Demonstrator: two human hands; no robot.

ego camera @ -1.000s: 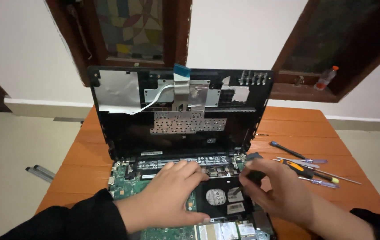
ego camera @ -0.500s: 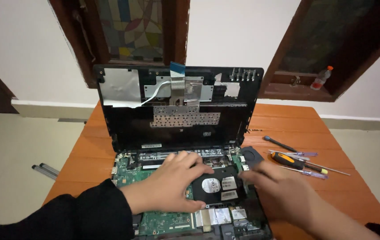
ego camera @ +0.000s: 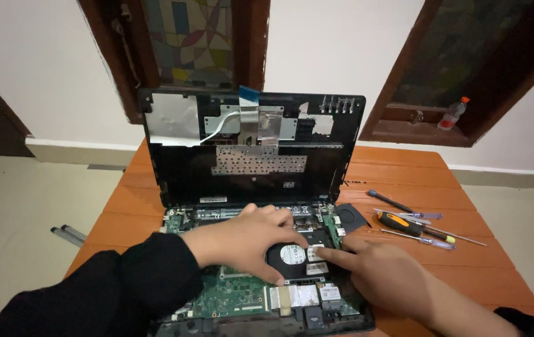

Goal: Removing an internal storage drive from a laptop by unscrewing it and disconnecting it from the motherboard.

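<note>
An opened laptop lies on the wooden table (ego camera: 404, 168), its green circuit board (ego camera: 229, 299) bare and its black top cover (ego camera: 248, 150) tilted upright behind. My left hand (ego camera: 242, 240) rests over the left side of the black hard drive (ego camera: 295, 259) in its bay, thumb at the drive's front edge. From the right, my right hand (ego camera: 379, 274) reaches in with a fingertip touching the drive's right side. Neither hand has lifted anything.
Several screwdrivers (ego camera: 413, 224), one with an orange and black handle, lie on the table right of the laptop. A small black cover piece (ego camera: 351, 217) sits beside the laptop. A plastic bottle (ego camera: 451, 114) stands on the window ledge. Metal rods (ego camera: 67, 236) lie on the floor at left.
The view has tilted down and closer. My right hand has slid left, from the laptop's right edge onto the hard drive. My left hand stays over the drive.
</note>
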